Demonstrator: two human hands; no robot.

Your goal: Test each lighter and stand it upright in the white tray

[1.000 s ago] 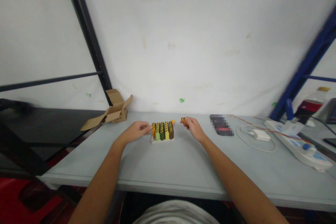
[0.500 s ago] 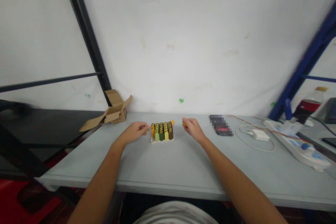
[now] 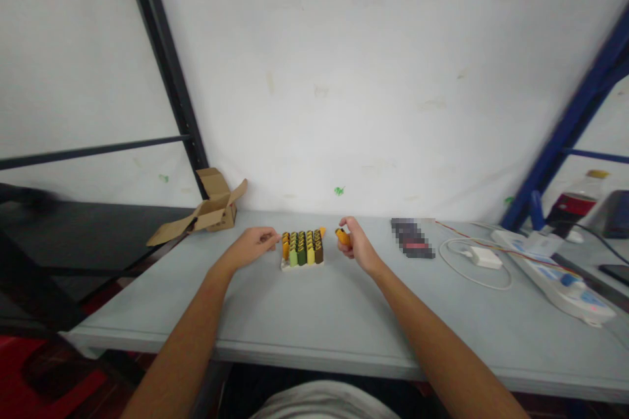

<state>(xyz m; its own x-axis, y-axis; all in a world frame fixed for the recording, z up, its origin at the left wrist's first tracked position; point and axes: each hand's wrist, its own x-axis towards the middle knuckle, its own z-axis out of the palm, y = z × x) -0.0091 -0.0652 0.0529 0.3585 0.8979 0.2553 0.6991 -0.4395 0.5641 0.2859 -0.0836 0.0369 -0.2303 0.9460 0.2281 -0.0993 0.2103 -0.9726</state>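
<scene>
We reached both bare forearms out over the table from its near edge toward the far edge by the wall. Our left hand lay low, palm down, its fingertips bunched and brought up against the left side of the white tray; whether they actually pinched anything there we could not tell. Our right hand was raised slightly off the surface just to the right of the tray, fingers curled closed around a small orange piece, which stood out between thumb and forefinger.

The tray sat toward the far edge of the table, roughly midway along it, between our two hands. It held rows of small upright blocks packed close together: orange on the left, then light green, dark green, yellow and brown in the nearest row, with more rows of similar pieces behind. One orange tip showed at the tray's far right corner.

At the far left corner of the table an open cardboard box lay with its flaps splayed; its inside was not visible to us. Toward the right, well apart from the tray, lay a blurred dark object, then a white charger ringed by its cable, and a white power strip near the right edge.
</scene>
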